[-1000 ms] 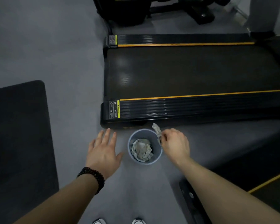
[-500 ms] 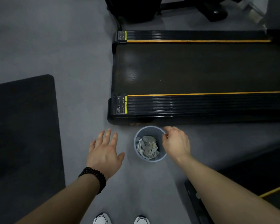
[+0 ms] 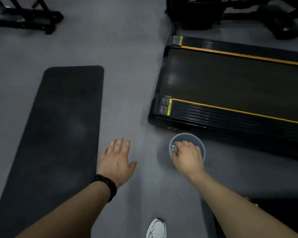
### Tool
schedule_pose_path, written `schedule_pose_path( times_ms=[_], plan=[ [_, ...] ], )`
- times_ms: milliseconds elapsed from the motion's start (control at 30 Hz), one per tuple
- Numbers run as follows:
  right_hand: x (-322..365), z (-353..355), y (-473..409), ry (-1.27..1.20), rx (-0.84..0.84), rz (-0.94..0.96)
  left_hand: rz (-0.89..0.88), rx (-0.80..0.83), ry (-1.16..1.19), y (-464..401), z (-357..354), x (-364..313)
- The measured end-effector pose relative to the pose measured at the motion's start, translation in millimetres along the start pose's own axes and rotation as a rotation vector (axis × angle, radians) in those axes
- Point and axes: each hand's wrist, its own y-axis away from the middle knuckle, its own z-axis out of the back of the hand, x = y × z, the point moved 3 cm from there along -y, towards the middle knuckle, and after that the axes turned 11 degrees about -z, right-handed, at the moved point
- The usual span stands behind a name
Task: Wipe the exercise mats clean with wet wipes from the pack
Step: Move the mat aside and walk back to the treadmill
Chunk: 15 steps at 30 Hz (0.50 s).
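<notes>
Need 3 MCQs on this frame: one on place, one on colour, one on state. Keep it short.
1. Where does the small bin stand?
A. on the dark mat
B. on the floor by the treadmill's near edge
C. on the treadmill belt

2. What colour is the stripe along the treadmill rails?
A. yellow-orange
B. red
C. white

3. What is the left hand doing?
A. gripping a wipe
B. pressing on the mat
C. open, fingers spread, holding nothing

Answers:
1 B: the bin sits on grey floor just in front of the treadmill, with the right hand over its mouth.
2 A: both rails carry a yellow-orange line.
3 C: the left hand is spread over bare floor, right of the exercise mat, and holds nothing.
</notes>
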Motion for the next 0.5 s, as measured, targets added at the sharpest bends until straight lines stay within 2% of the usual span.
schedule_pose_path(
  times_ms=[233,500],
  plan=[
    [106.0,-35.4,57.1,0.119,0.123,0.295,0.19,0.021,0.073,85.0,-38.4,106.9],
    [227.5,-132.2,182.1,0.174,0.242,0.499,0.39,0.095,0.169,246.0,-146.6,235.8]
  ],
)
